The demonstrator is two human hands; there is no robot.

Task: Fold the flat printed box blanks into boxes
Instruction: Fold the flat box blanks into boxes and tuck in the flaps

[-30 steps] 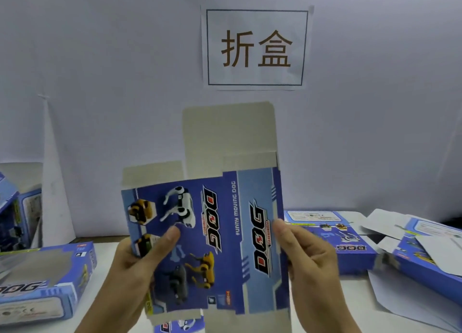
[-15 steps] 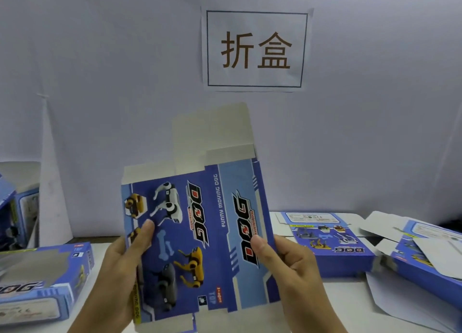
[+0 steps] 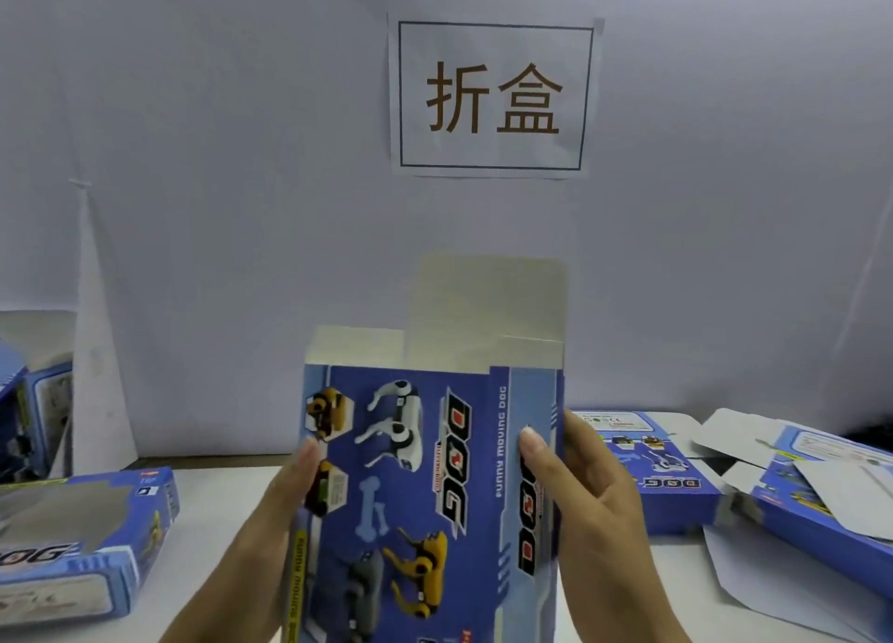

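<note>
- We see a white table (image 3: 227,507) set against a pale wall, which carries a white paper sign (image 3: 493,96) with two brown characters
- We hold the blue printed cardboard box blank (image 3: 425,488) upright above the table's near middle, its plain grey flaps standing up at the top
- A folded blue windowed box (image 3: 92,546) lies at far left; a blue flat-lying box (image 3: 662,473) and what may be a half-opened blue carton (image 3: 821,492) sit to the right
- Our left hand (image 3: 270,512) grips the blank's left edge, thumb on the print
- Our right hand (image 3: 584,492) grips its right edge, thumb across the front
</note>
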